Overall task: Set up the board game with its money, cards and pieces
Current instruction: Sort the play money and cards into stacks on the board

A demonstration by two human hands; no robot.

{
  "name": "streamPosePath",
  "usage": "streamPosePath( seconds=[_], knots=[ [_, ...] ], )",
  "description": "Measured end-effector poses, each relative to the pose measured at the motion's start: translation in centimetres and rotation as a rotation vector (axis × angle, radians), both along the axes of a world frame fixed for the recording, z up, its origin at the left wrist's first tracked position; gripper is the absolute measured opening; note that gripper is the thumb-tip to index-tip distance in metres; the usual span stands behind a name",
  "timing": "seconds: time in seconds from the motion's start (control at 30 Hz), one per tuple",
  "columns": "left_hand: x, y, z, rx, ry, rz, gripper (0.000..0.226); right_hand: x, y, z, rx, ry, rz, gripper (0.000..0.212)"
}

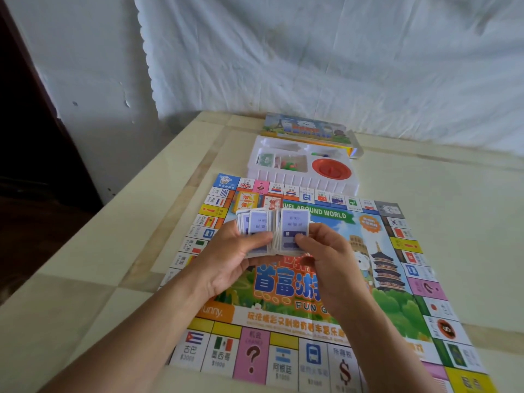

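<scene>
While above board (pixel 388 304), cards (pixel 295 222) between hands (pixel 229 262) (pixel 331 265).

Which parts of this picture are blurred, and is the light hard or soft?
Head view: the cards, left hand and right hand are slightly blurred; the board near edge and the forearms blur more; light is soft and even, with faint shadows only.

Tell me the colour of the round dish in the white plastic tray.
Red: the round dish in the white plastic tray, head view.
</scene>
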State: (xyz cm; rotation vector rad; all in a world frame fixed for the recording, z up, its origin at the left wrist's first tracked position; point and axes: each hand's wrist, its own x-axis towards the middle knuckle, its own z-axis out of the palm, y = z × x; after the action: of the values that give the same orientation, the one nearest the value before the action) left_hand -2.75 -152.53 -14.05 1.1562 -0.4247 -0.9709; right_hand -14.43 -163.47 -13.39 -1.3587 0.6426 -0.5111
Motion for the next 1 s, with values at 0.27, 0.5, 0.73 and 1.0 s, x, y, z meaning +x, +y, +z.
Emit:
streamPosePath(
  seconds=[0.27,0.5,0.73,1.0],
  knots=[
    [0.52,0.06,-0.07,-0.042,0.115,-0.038,0.041,-0.09,-0.2,0.44,0.162,-0.055,-0.028,0.014],
    [1.1,0.69,0.26,-0.239,0.255,-0.225,0.041,-0.07,-0.18,0.56,0.167,-0.046,-0.074,0.013],
    [0.5,0.32,-0.14,-0.026,0.082,-0.08,0.039,-0.04,0.02,0.42,0.189,-0.046,-0.081,0.014],
    [0.82,0.38,-0.27,-0.124,0.197,-0.115,0.032,-0.06,-0.15,0.54,0.234,-0.072,-0.127,0.014]
  ],
)
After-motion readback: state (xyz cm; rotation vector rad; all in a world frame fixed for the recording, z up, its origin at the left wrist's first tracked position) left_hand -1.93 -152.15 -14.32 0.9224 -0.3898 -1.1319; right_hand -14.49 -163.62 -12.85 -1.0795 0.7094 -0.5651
